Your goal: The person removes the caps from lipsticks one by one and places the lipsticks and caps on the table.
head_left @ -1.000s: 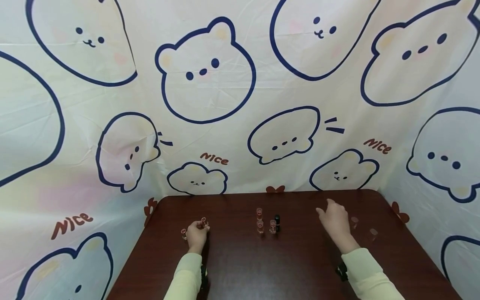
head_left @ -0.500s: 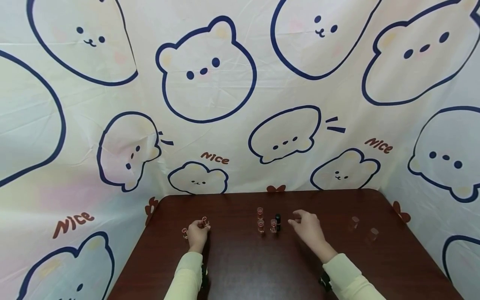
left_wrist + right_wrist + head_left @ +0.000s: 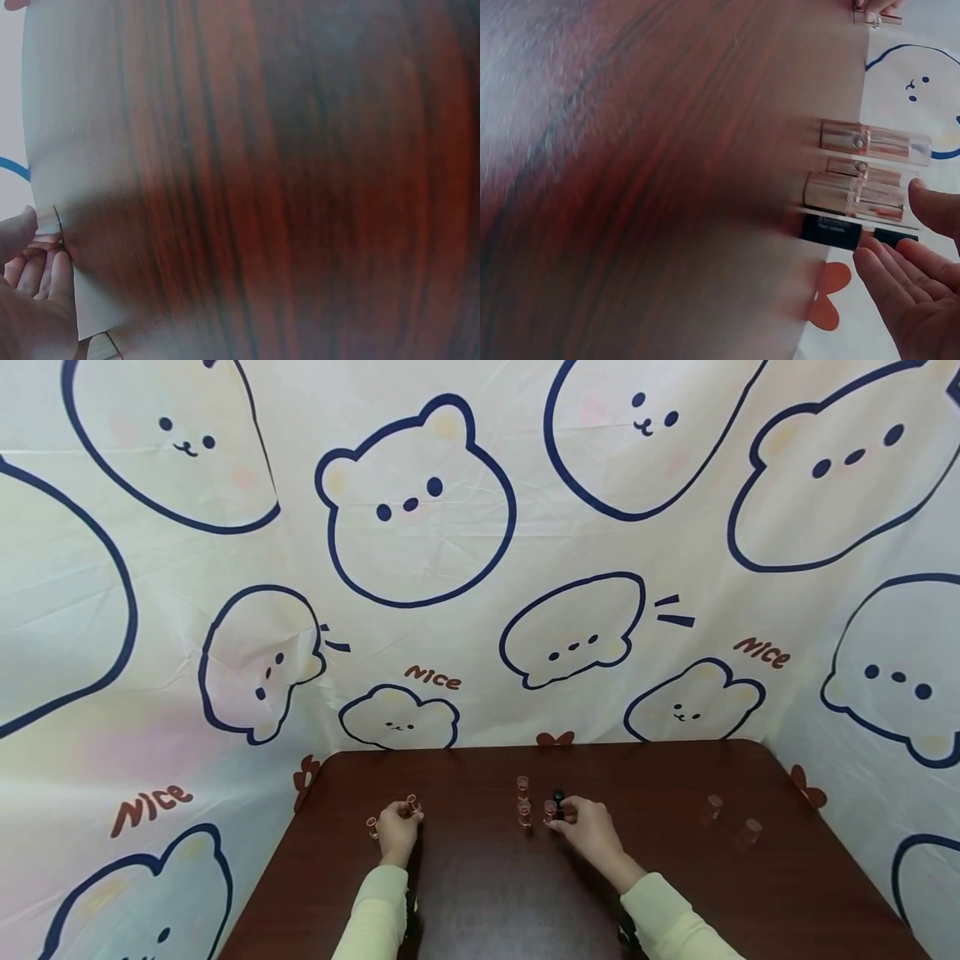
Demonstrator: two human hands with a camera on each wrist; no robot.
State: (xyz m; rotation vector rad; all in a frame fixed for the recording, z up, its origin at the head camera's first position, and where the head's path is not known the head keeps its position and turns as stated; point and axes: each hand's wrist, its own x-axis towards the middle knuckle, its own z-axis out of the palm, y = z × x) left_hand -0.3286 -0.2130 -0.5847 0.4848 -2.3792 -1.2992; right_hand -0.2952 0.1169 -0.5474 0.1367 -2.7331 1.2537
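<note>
In the head view my left hand [image 3: 397,834] holds an upright lipstick [image 3: 413,804] at the table's left. A second lipstick [image 3: 372,827] stands just left of that hand. My right hand [image 3: 592,832] reaches in at the middle group, thumb and fingers spread around a clear-capped lipstick [image 3: 550,812] and a black tube [image 3: 558,800]. In the right wrist view the thumb lies by the lipstick's clear cap [image 3: 889,204], and the fingertips are close to the black tube [image 3: 831,230]; firm contact cannot be made out. Two more lipsticks, one front [image 3: 525,814] and one back [image 3: 522,788], stand to the left.
Two small clear caps, one [image 3: 714,807] and another [image 3: 752,832], stand on the right side of the brown table [image 3: 480,893]. A cloth printed with cartoon bears [image 3: 420,560] hangs around the table's back and sides.
My right hand has moved left from beside the clear caps to the middle group, its thumb and fingers now around the front right lipstick and black tube. The left hand keeps its place.
</note>
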